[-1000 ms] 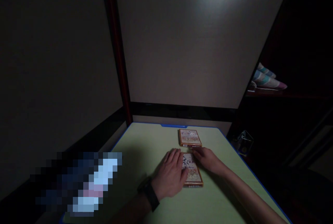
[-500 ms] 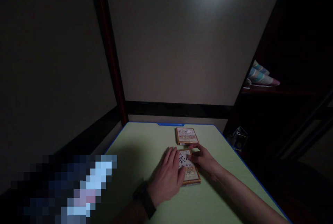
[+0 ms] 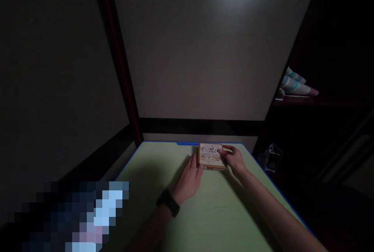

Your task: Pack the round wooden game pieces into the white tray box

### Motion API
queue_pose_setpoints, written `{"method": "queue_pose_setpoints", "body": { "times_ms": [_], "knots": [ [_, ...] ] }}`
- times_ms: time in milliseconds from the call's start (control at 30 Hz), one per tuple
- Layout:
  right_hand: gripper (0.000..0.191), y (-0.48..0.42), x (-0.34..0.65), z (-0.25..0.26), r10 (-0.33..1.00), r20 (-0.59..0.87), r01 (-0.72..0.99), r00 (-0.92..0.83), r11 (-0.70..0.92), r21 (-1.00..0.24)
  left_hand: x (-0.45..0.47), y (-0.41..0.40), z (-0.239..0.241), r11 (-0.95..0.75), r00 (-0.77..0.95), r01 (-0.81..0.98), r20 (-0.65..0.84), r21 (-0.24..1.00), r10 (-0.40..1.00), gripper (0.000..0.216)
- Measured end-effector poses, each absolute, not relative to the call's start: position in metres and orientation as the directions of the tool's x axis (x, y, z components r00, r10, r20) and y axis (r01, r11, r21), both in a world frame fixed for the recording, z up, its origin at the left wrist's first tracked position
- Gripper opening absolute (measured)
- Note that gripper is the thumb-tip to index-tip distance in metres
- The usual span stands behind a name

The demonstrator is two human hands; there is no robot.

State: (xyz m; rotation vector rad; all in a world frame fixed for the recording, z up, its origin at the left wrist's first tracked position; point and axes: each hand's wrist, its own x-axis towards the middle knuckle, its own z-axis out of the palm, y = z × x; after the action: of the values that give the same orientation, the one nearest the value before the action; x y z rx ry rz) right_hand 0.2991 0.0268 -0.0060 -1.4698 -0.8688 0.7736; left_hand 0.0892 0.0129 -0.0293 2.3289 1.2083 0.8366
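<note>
A flat orange-edged box (image 3: 211,154) with printed characters lies near the far edge of the pale green, blue-rimmed table (image 3: 163,205). It covers the spot where a second similar box lay, so only the top one shows. My right hand (image 3: 233,159) grips the box's right side with curled fingers. My left hand (image 3: 189,178), a dark watch on its wrist, touches the box's left edge with fingers stretched out. The room is dim.
Plain walls and a dark red post (image 3: 117,57) stand behind the table. A small clear glass container (image 3: 273,157) sits off the table's right edge. Folded striped cloth (image 3: 296,86) lies on a dark shelf at right. A blurred patch fills the lower left.
Both hands moved the nearer box away from me and set it on top of the far box. The view shifted a little.
</note>
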Motion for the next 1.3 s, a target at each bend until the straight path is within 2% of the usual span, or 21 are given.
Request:
{"method": "queue_pose_setpoints", "body": {
  "times_ms": [133, 300, 467, 600, 767, 1033, 1200, 1300],
  "knots": [
    [0.038, 0.050, 0.310, -0.013, 0.850, 0.077, 0.235, 0.522, -0.056, -0.970, 0.107, 0.033, -0.027, -0.519, 0.470, 0.537, 0.274, 0.665, 0.839, 0.046],
    [0.038, 0.053, 0.316, -0.023, 0.858, 0.150, 0.420, 0.492, -0.083, -0.904, 0.113, 0.035, -0.032, -0.499, 0.454, 0.476, 0.283, 0.724, 0.845, 0.043],
    [0.045, 0.047, 0.310, -0.039, 0.889, 0.205, 0.480, 0.410, -0.019, -0.877, 0.110, 0.031, -0.036, -0.500, 0.424, 0.407, 0.327, 0.764, 0.845, 0.043],
    [0.052, 0.042, 0.296, -0.054, 0.876, 0.229, 0.509, 0.423, -0.021, -0.860, 0.109, 0.031, -0.038, -0.462, 0.400, 0.409, 0.301, 0.787, 0.866, 0.044],
    [0.051, 0.042, 0.286, -0.058, 0.847, 0.253, 0.556, 0.467, -0.058, -0.829, 0.109, 0.031, -0.033, -0.402, 0.381, 0.493, 0.224, 0.772, 0.897, 0.040],
    [0.049, 0.007, 0.278, -0.053, 0.854, 0.307, 0.600, 0.420, -0.007, -0.800, 0.089, 0.015, -0.023, -0.352, 0.327, 0.615, 0.178, 0.706, 0.928, 0.035],
    [0.054, -0.016, 0.270, -0.051, 0.889, 0.298, 0.570, 0.348, 0.052, -0.820, 0.069, -0.008, -0.027, -0.407, 0.361, 0.604, 0.221, 0.685, 0.906, 0.036],
    [0.057, -0.023, 0.279, -0.043, 0.877, 0.304, 0.567, 0.373, 0.044, -0.823, 0.057, -0.011, -0.026, -0.413, 0.316, 0.647, 0.268, 0.641, 0.910, 0.040]
  ]
}}
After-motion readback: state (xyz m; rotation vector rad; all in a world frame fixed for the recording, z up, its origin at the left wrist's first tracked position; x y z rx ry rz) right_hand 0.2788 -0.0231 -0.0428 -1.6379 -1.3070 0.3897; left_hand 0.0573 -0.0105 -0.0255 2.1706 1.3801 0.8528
